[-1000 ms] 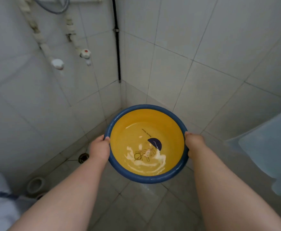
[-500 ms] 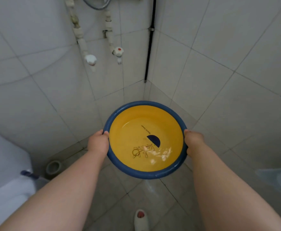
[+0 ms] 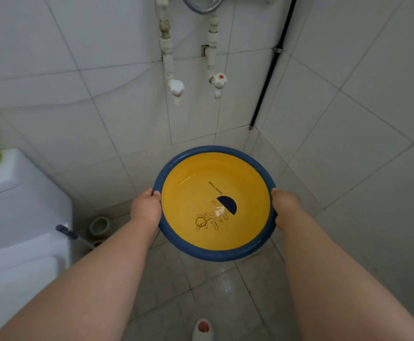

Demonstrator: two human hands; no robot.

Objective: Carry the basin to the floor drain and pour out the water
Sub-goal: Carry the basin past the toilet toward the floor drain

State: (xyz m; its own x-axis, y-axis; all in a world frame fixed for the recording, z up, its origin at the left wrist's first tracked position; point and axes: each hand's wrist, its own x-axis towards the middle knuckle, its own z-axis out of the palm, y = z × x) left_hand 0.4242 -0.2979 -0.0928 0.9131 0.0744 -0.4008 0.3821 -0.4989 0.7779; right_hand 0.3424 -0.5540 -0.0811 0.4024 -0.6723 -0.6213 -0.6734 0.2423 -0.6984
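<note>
A round basin [image 3: 188, 200], yellow inside with a blue rim, hangs level in front of me above the tiled floor. A shallow layer of water lies in it over a printed dark half-circle and a flower drawing. My left hand [image 3: 145, 209] grips the rim on the left side. My right hand [image 3: 286, 205] grips the rim on the right side. The floor drain does not show; the basin and my arms cover much of the floor below.
A white toilet [image 3: 16, 217] with its tank stands at the left. A dark-handled brush [image 3: 66, 231] and a pipe opening [image 3: 99, 225] sit beside it. Two white taps [image 3: 176, 87] hang on the tiled wall. My foot in a white slipper [image 3: 202, 329] is below.
The view has swung to the left: the taps and black pipe shifted right, the toilet came into view, and the floor drain seen one second ago is out of sight. The water has settled.
</note>
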